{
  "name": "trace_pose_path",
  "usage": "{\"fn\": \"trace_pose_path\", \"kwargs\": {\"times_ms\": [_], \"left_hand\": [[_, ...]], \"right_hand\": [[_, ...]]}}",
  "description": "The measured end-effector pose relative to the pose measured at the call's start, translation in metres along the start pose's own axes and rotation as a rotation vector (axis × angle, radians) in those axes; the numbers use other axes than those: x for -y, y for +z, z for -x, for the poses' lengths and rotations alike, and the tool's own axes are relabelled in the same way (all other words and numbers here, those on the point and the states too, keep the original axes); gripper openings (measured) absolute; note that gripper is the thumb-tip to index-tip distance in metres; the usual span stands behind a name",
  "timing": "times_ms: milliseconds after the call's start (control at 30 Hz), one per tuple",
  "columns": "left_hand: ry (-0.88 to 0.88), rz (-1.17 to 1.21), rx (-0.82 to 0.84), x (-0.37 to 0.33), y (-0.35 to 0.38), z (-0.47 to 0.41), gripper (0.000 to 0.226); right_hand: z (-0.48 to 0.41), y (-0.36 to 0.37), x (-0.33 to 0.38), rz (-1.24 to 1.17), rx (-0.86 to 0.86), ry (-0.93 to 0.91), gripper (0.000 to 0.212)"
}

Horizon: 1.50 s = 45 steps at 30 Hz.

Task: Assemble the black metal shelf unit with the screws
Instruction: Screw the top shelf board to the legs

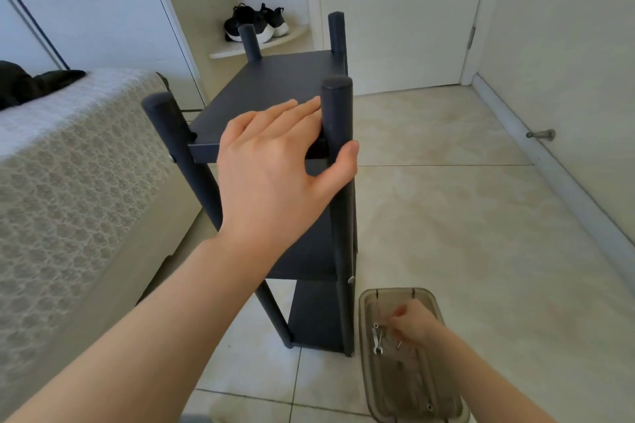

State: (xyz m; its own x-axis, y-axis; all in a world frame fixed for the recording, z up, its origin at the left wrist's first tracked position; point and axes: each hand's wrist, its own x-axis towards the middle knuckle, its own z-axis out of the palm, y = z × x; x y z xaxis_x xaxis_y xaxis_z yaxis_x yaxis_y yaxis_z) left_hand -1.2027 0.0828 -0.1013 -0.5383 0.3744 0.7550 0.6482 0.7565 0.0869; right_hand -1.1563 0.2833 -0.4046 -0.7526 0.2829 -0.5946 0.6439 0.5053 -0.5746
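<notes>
The black metal shelf unit stands upright on the tiled floor, with three shelves and four round posts. My left hand lies on the front edge of the top shelf, fingers straight, thumb against the near right post. My right hand reaches down into a translucent brown tray on the floor, fingers curled over small screws; the image is blurred there, so I cannot tell if it pinches one. A silver wrench lies in the tray beside that hand.
A bed with a white patterned cover stands close on the left. Black sneakers sit on a corner ledge behind the shelf. A white door and a wall with a doorstop lie to the right.
</notes>
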Motion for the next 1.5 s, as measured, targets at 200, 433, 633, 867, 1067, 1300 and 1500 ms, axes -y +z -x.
{"fn": "trace_pose_path", "kwargs": {"times_ms": [200, 433, 633, 867, 1067, 1300, 1500], "left_hand": [[0.026, -0.001, -0.099, -0.003, 0.007, -0.001, 0.034], [0.057, -0.007, -0.16, -0.008, 0.014, -0.004, 0.034], [0.035, -0.011, -0.147, -0.01, 0.014, -0.004, 0.035], [0.003, -0.012, -0.136, -0.012, 0.013, -0.004, 0.036], [-0.003, -0.012, -0.112, -0.014, 0.011, -0.004, 0.037], [-0.039, 0.0, -0.09, -0.016, 0.009, -0.004, 0.039], [-0.013, 0.004, -0.089, -0.016, 0.009, -0.004, 0.038]], "right_hand": [[-0.04, 0.034, -0.018, 0.026, -0.028, 0.045, 0.018], [-0.069, 0.049, -0.028, 0.086, 0.005, 0.02, 0.017], [-0.083, 0.06, -0.029, 0.07, 0.059, 0.02, 0.016], [-0.083, 0.073, -0.038, -0.005, -0.063, -0.014, 0.019], [-0.081, 0.075, -0.04, 0.044, -0.135, -0.017, 0.02], [-0.079, 0.075, -0.039, 0.219, -0.165, -0.01, 0.018], [-0.081, 0.078, -0.04, 0.173, -0.175, 0.05, 0.014]]}}
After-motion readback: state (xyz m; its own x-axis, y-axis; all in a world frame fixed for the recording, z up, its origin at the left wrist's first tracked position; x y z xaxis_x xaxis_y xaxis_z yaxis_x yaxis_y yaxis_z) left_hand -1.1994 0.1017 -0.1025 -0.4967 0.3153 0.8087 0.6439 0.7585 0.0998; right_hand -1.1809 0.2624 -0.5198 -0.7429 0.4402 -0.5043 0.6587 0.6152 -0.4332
